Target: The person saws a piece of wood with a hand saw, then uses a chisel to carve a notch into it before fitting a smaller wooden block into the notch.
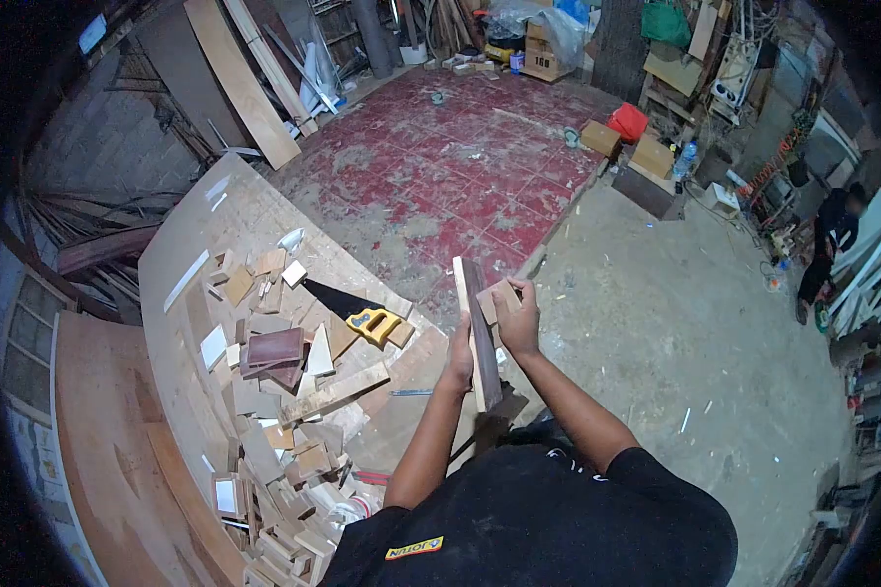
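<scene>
My left hand [459,356] grips a wooden board [486,364] from its left side, with the board tilted on edge in front of my chest. The board has a pale narrow edge and a dark brown face turned to the right. Against that face, my right hand [520,321] pinches a small tan flat piece [490,299]; I cannot tell whether it is wood or folded sandpaper. On the workbench [191,293] to my left lies a handsaw [372,324] with a yellow handle and a dark blade.
Wood offcuts [313,458] are heaped on the bench, with a reddish-brown block [275,346] among them. A long plank [250,93] leans at the back left. Beyond the bench is a red tiled floor [431,166]. Cardboard boxes [653,157] and a person [832,235] are at the right.
</scene>
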